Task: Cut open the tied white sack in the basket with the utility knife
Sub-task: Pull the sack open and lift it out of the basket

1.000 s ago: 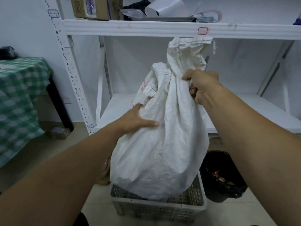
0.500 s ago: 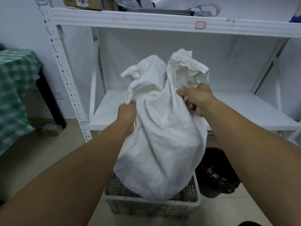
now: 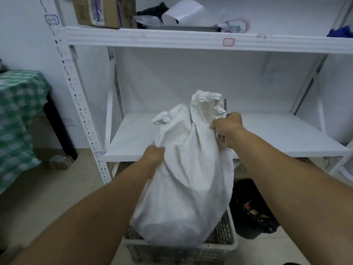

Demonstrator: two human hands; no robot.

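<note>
Both hands grip the white sack [image 3: 187, 178] in the basket [image 3: 219, 247], left hand [image 3: 154, 154] clenched at nine o'clock, right hand [image 3: 227, 129] fisted at two; steadying the neck upright should expose the tie for cutting.

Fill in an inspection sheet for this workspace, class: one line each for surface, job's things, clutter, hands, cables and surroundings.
Surface: tiled floor; the basket stands on it before a white rack.
Job's things: white sack upright in the basket, neck bunched; no knife seen.
Clutter: cardboard box and papers on the top shelf; small box on the floor.
Hands: left hand grips the sack's left side; right hand clutches its neck.
Cables: nothing seen.
Surroundings: black bin right of the basket; green checked cloth over a table at left.
</note>
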